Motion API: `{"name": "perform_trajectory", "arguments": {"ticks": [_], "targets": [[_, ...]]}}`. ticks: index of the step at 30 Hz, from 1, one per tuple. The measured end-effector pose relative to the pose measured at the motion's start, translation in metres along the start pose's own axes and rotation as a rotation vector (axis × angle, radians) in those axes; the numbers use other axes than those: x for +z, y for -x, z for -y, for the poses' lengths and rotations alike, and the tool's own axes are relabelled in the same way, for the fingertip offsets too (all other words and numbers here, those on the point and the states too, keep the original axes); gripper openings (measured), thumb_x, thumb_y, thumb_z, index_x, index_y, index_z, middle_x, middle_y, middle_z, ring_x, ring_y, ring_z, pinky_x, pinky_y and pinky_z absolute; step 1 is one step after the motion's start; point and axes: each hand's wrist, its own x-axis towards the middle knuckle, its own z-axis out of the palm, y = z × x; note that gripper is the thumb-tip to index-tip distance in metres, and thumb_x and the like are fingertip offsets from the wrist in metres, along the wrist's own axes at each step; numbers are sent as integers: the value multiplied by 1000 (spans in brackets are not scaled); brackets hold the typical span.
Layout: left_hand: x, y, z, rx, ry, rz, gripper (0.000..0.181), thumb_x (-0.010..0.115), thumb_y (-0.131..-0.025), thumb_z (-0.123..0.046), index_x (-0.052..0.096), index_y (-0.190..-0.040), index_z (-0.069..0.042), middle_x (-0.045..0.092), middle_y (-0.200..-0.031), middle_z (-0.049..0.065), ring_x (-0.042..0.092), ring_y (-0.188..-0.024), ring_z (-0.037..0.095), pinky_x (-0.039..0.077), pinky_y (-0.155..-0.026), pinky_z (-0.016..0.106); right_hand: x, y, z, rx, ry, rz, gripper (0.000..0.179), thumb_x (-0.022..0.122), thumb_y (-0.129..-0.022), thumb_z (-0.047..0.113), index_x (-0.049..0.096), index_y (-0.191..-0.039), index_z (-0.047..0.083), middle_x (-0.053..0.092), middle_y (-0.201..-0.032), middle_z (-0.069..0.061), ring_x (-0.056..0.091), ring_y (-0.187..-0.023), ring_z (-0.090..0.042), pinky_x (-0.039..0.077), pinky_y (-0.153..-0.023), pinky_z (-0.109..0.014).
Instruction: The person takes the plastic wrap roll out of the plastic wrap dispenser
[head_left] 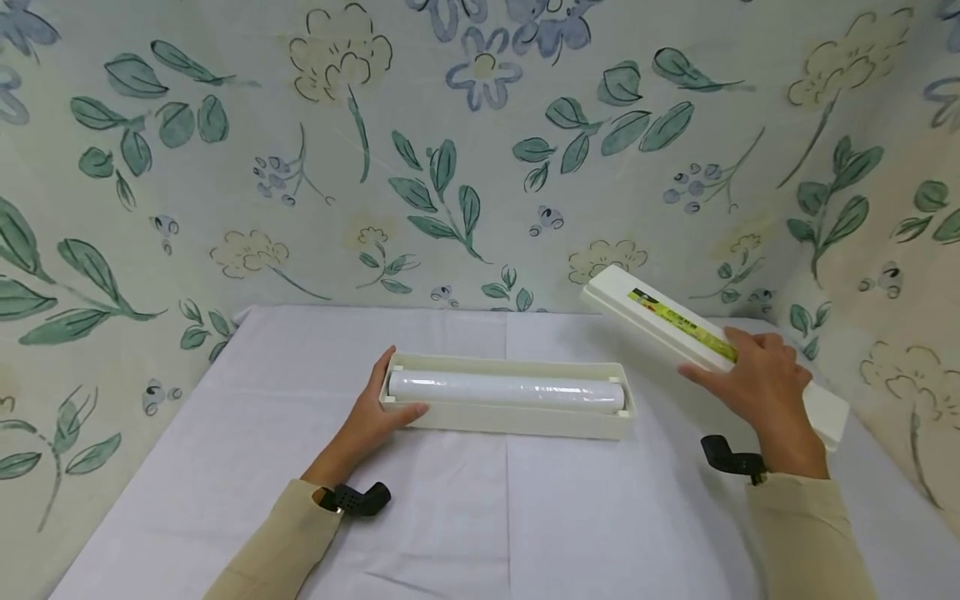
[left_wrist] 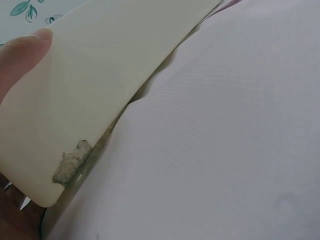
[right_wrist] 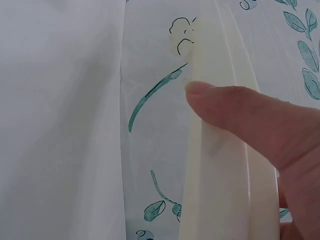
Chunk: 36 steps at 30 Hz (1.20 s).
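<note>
Left hand (head_left: pixel 371 412) gripping left end of white box (head_left: pixel 510 421), thumb lying on near wall, one fingertip reaching far corner. Box resting on white cloth (head_left: pixel 450 517), white roll (head_left: pixel 506 389) lying lengthwise inside. Right hand (head_left: pixel 761 383) holding white lid (head_left: pixel 636 315) right of box, apart from it, thumb spread from fingers; lid slanting, left end pointing far, yellow-green label (head_left: pixel 682 325) showing.
</note>
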Motion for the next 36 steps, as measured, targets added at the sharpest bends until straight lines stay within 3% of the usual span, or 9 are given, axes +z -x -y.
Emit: {"name": "perform_trajectory", "arguments": {"ticks": [36], "targets": [[1,-3,3,-23,-6,-5,110,80,-76,-44,3,-154,-35,30,-151,6,39,-130,31,30,-107,58,8,1,-26,38,38,32,99,73,-75,57,34,-144,-3,35,-117,-42,31,-96,-57,28,-70,-71]]}}
